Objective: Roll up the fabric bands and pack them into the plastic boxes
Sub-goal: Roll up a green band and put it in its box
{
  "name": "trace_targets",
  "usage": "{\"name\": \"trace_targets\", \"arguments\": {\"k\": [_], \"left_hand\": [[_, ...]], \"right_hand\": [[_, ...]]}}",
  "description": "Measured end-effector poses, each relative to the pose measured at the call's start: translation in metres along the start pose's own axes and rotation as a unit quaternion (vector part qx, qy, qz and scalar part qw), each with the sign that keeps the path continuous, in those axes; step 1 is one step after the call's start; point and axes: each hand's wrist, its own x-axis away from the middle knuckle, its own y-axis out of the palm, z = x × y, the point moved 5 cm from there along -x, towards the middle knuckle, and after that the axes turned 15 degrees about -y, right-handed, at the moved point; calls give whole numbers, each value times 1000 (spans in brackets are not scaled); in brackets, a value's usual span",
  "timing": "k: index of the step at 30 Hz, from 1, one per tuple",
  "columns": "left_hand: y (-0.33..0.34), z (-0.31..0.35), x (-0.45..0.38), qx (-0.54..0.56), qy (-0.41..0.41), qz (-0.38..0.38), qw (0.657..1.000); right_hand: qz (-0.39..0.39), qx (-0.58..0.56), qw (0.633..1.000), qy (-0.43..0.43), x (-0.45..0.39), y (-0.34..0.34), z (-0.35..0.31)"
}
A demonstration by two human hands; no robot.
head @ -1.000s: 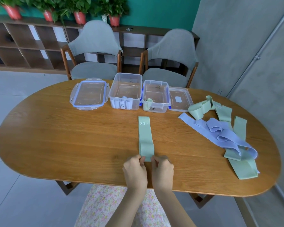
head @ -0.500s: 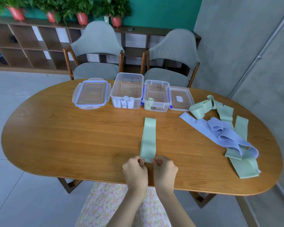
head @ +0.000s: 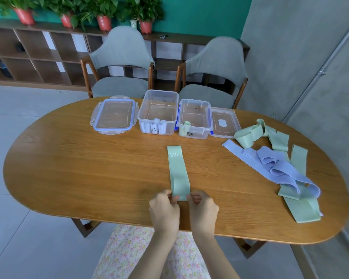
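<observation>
Two boxes (head: 158, 112), two lids (head: 115, 115); left hand (head: 164, 211) and right hand (head: 203, 210) pinch one green band (head: 177, 174)

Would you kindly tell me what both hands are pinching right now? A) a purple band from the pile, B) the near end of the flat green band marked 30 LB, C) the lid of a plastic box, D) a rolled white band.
B: the left hand and right hand both pinch the near end of the green band, which lies flat on the table.

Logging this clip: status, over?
Left hand and right hand pinch near end of green 30 LB band. Roll barely begun. Path to boxes open.
</observation>
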Motion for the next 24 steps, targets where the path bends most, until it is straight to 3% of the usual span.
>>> {"name": "trace_targets", "arguments": {"k": [7, 24], "left_hand": [[5, 1, 3, 10, 7, 11, 1000], [1, 0, 2, 5, -12, 2, 1000]], "right_hand": [[-24, 67, 996, -61, -1, 5, -1], [12, 1, 1000, 8, 1, 4, 2]]}}
